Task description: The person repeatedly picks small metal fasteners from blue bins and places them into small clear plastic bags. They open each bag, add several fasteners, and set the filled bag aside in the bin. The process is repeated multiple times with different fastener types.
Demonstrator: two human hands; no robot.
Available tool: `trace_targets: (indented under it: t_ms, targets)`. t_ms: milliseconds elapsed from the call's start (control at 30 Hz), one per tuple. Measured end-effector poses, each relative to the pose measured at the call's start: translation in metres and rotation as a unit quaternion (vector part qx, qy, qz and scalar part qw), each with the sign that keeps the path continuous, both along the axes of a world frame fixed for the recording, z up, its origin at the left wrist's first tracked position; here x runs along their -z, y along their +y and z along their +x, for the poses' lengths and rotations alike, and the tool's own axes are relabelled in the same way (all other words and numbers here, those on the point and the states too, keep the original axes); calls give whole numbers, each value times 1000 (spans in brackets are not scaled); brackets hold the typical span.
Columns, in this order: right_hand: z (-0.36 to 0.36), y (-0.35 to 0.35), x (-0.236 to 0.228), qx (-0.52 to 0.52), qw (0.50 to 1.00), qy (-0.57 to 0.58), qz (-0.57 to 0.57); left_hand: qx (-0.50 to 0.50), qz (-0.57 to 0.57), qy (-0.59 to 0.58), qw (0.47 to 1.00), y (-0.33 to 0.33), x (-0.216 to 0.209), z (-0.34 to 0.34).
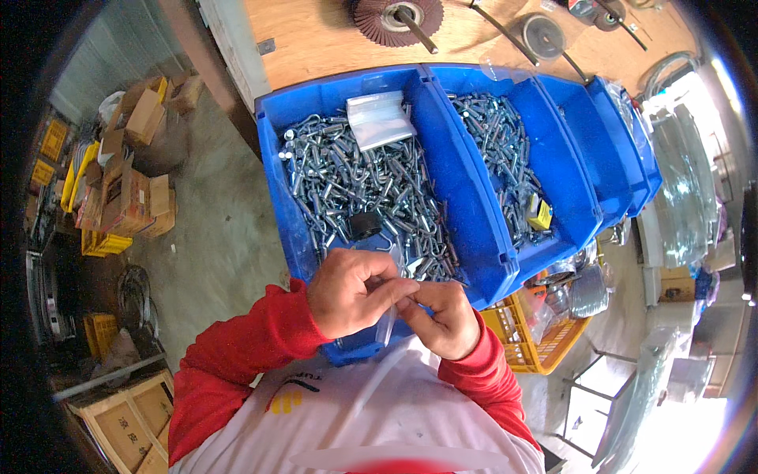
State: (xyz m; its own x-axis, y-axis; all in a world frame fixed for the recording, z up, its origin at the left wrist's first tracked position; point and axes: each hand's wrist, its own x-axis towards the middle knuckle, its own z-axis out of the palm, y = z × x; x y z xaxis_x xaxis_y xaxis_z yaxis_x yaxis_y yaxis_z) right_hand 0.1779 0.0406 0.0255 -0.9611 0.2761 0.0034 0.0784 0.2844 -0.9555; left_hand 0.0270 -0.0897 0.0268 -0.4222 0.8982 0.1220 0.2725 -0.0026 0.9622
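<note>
My left hand (347, 291) and my right hand (444, 317) meet fingertip to fingertip over the near edge of a blue bin (286, 229). Both are closed in a pinch on a piece of clear plastic (385, 325), which hangs below the fingers and looks like a thin bag. Exactly what lies between the fingertips is hidden. Many loose metal hooks and bolts (355, 178) fill the bin beyond my hands. On top of them rests a stack of flat clear bags (380, 120). A black round cap-like piece (365, 226) sits just past my left hand.
To the right, another blue bin (553, 158) holds more metal pieces and a small yellow box (539, 213). A yellow crate (545, 347) stands lower right. Grinding discs (395, 17) hang on a wooden board (308, 39) behind. Cardboard boxes (126, 193) are piled at left.
</note>
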Motion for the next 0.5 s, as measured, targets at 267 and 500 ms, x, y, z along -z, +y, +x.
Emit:
trace_targets:
  t_ms: [267,500]
  targets:
    - [-7,17,17,7,995,96,10,9,-24,-65,998,6,5,3]
    - [-10,44,29,153,973,84,151,4,-34,184,982,9,-2,-13]
